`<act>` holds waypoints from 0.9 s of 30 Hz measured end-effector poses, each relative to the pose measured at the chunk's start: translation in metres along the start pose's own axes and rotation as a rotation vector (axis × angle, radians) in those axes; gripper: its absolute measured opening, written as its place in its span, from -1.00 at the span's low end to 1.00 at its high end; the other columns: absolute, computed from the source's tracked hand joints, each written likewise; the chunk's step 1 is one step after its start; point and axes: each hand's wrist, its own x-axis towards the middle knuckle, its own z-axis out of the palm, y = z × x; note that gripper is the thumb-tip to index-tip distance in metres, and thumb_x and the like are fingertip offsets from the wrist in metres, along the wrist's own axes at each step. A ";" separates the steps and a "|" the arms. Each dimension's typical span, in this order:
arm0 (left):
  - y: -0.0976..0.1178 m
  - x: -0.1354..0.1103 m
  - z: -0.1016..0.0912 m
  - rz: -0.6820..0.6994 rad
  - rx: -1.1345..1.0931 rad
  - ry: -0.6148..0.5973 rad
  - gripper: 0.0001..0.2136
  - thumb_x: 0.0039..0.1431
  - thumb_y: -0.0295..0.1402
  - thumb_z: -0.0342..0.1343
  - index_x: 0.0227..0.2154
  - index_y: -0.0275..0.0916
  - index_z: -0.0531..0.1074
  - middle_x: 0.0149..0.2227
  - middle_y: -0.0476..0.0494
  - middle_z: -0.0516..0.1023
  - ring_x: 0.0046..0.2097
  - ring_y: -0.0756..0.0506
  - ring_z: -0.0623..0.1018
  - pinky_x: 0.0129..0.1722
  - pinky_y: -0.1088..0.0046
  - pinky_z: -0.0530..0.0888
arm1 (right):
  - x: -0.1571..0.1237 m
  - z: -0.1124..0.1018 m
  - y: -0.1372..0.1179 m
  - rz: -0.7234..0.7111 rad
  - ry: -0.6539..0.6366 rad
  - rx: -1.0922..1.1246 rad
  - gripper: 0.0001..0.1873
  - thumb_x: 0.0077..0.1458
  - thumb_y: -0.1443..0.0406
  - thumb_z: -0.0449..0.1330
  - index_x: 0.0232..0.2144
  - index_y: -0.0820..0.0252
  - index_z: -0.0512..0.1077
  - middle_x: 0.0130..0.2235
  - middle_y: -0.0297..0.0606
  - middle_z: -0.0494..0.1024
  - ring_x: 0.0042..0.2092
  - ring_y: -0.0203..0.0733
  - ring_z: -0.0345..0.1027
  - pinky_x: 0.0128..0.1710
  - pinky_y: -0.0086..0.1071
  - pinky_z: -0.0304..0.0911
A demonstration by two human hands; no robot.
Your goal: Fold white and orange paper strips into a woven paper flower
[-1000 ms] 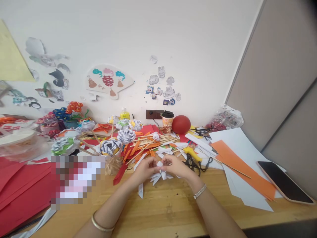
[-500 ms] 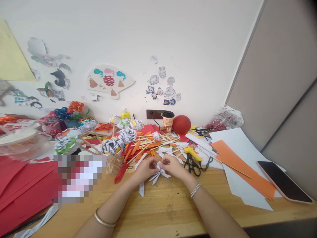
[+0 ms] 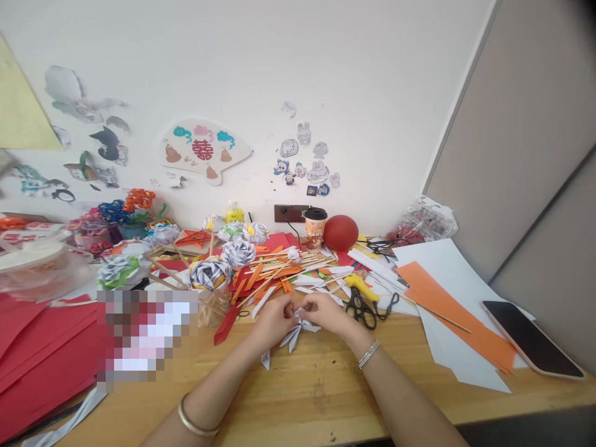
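My left hand (image 3: 278, 318) and my right hand (image 3: 323, 314) meet over the wooden table, fingertips pinched on a folded white paper piece (image 3: 294, 336). Its pointed petals fan out below my fingers, while the upper part is hidden by them. A folded white strip (image 3: 266, 360) lies partly under my left wrist. Just beyond my hands are more folded white strips (image 3: 311, 281) and loose orange strips (image 3: 254, 277). Black-handled scissors (image 3: 361, 308) and a yellow glue gun (image 3: 362, 288) lie to the right of my right hand.
Paper roses (image 3: 210, 273) stand at the back left, near wooden sticks (image 3: 279, 264). A lidded cup (image 3: 315, 228) and a red balloon (image 3: 341, 233) are by the wall. Red sheets (image 3: 41, 347) cover the left; orange paper (image 3: 454, 316) and a phone (image 3: 531, 338) lie right.
Both hands stay pinched on the white paper piece, with small finger shifts. Its petals have turned slightly and sit a little lower. The whole view has moved slightly.
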 end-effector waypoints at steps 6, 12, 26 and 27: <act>0.002 0.000 0.001 -0.061 -0.020 0.001 -0.95 -0.15 -0.44 0.02 -0.55 -0.28 0.35 -0.61 0.00 0.39 -0.54 0.01 0.37 -0.55 0.55 0.22 | 0.000 0.001 0.002 -0.010 0.036 -0.103 -0.94 -0.13 0.34 0.16 -0.55 0.23 0.42 -0.49 -0.33 0.47 -0.41 -0.30 0.29 -0.41 -0.47 0.14; -0.003 0.005 -0.003 -0.089 -0.375 -0.046 -0.78 -0.12 -0.21 0.06 -0.44 -0.27 0.32 -0.50 -0.04 0.42 -0.46 -0.03 0.42 -0.47 0.49 0.31 | 0.000 0.000 0.004 -0.014 -0.002 0.005 -0.85 -0.09 0.33 0.14 -0.39 0.19 0.46 -0.38 -0.31 0.50 -0.35 -0.25 0.33 -0.33 -0.42 0.19; -0.017 0.011 -0.002 -0.259 -0.309 -0.123 -0.75 -0.16 -0.18 0.07 -0.61 -0.30 0.36 -0.64 0.01 0.36 -0.57 0.02 0.32 -0.58 0.54 0.20 | -0.004 0.000 -0.007 -0.151 0.063 -0.220 -0.93 -0.11 0.38 0.19 -0.47 0.16 0.46 -0.42 -0.31 0.49 -0.32 -0.25 0.30 -0.29 -0.42 0.13; -0.019 0.012 -0.002 -0.265 -0.303 -0.115 -0.77 -0.17 -0.20 0.06 -0.62 -0.30 0.36 -0.63 0.00 0.37 -0.56 0.01 0.34 -0.57 0.53 0.22 | -0.004 -0.001 -0.008 -0.172 0.055 -0.245 -0.91 -0.10 0.39 0.18 -0.46 0.15 0.47 -0.42 -0.32 0.49 -0.31 -0.25 0.30 -0.29 -0.43 0.13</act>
